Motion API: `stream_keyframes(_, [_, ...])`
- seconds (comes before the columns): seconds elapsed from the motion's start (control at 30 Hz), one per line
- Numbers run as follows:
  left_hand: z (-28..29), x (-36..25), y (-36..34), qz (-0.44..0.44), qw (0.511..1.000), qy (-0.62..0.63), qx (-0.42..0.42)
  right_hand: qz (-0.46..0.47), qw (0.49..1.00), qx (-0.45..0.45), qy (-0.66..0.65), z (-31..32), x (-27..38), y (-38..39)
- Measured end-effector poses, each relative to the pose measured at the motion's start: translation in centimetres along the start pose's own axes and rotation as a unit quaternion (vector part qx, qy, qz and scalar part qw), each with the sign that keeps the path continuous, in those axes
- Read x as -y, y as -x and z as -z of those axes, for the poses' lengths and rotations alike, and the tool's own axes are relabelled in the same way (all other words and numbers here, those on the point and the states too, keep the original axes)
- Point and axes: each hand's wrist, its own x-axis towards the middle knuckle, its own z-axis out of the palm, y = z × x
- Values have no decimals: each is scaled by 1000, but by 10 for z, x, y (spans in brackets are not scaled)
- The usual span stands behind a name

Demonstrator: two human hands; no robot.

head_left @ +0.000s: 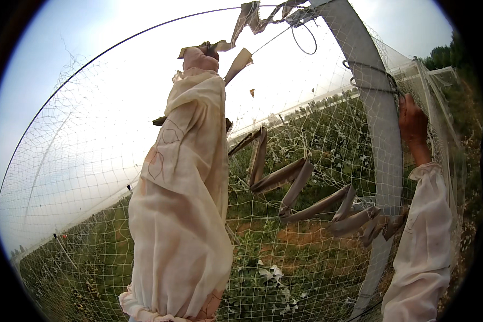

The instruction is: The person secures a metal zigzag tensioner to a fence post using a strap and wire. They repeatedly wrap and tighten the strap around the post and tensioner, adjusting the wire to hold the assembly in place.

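Observation:
My left hand [201, 58] is raised high, its fingers closed around a crumpled grey-brown strip [238, 65]. A long strip of the same kind [282, 177] hangs in zigzag folds against the white net [177, 300], down to the post. To the right, my right hand [413, 122] is closed beside the grey post [383, 134], at the end of the dark wire [373, 86] looped around it. Its fingertips are partly hidden, but they appear to grip that wire. Loose cream sleeves cover both forearms.
A dark cable [104, 58] curves along the net's upper edge toward the post top, where a thin wire loop [306, 40] hangs. More netting [440, 102] drapes at the right. Behind the net grow rows of green plants [263, 287].

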Motion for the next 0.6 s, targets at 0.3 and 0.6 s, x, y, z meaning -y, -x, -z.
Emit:
stream_keyframes(0.3, [-9,-53,14,282,760,562,-164,10,1000,-4,-1,1,-1,-1])
stream_keyframes(0.6, [21,-25,8,276,614,663,328,0,1000,5,-2,3,-3,0])
